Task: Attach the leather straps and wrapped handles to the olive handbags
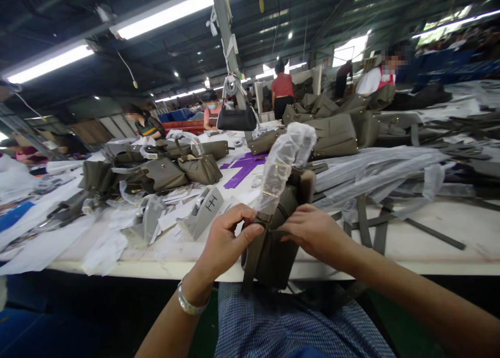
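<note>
Checked cloth (253, 321) lies nearest, and at its twelve o'clock left hand (229, 234) and right hand (318, 234) pinch an olive bag (278, 264), probably light and supple, best held by its top edge.

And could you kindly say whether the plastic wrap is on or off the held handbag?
On: the translucent plastic wrap rises from the handbag.

Far side of bag (279, 261) invisible

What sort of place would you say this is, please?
It looks like a bag factory or workshop: grey-green bags are heaped on the long table, loose straps lie near them, and strip lights hang overhead.
</note>
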`<state>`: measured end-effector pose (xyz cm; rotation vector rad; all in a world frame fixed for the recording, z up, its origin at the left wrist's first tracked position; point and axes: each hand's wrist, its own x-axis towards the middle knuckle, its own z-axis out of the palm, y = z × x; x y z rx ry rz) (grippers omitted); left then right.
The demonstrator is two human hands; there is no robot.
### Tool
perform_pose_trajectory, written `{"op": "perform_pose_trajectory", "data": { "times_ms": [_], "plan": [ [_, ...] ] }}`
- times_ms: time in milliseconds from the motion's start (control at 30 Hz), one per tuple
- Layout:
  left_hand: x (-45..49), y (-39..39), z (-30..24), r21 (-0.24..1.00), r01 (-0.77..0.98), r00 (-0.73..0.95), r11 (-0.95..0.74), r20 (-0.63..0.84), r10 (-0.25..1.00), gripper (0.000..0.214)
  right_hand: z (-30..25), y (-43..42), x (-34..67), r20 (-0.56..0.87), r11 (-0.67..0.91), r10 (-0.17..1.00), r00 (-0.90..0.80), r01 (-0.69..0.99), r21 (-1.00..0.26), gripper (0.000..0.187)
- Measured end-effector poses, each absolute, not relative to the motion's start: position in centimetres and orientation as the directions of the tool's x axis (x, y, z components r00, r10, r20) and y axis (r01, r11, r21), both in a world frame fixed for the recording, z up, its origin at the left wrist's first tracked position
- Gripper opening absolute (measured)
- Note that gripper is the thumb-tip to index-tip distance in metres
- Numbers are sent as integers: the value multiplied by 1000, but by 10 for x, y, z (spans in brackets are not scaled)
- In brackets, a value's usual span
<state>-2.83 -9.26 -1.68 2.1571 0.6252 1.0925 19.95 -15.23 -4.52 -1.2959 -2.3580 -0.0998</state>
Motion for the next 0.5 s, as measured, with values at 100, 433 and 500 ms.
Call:
{"op": "perform_pose_trajectory", "data": {
  "times_ms": [100, 433, 500],
  "plan": [
    [-22, -102, -10, 689, 143, 466, -711, 586, 662, 22, -21, -129, 209, 446, 612, 723, -527, 789, -60, 18],
    [-1, -76, -66, 801, 357, 292, -480, 392, 872, 24, -82, -135, 201, 630, 385, 776, 7, 786, -483, 26],
    [0, -73, -69, 788, 394, 252, -473, 403, 880, 27, -92, -155, 186, 556, 321, 823, 118, 712, -625, 20]
  ]
}}
